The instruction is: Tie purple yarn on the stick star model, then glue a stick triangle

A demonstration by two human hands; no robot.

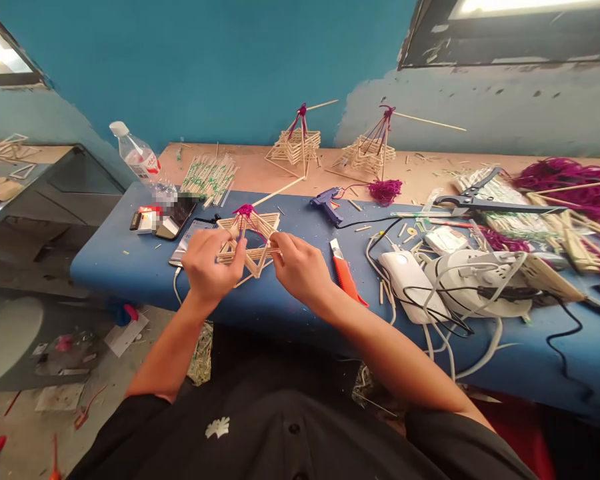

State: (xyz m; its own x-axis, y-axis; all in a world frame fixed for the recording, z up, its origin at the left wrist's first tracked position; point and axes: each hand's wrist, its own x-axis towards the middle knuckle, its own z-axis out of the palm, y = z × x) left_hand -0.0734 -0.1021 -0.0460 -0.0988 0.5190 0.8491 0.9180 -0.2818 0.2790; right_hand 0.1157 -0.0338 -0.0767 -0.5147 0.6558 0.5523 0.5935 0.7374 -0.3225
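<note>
Stick frame (255, 256) sits between both hands: left hand (213, 261) grips its nine-o'clock side; right hand (300, 264) pinches three o'clock. Bottle (131, 148), ten o'clock: red-and-white label (151, 164), wording illegible.

Black short-sleeved shirt (250, 447), dark front buttons (294, 429), pale jagged chest emblem (217, 427)

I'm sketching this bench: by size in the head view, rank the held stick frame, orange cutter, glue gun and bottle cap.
Largest to smallest:
1. Stick frame
2. Orange cutter
3. Glue gun
4. Bottle cap
</note>
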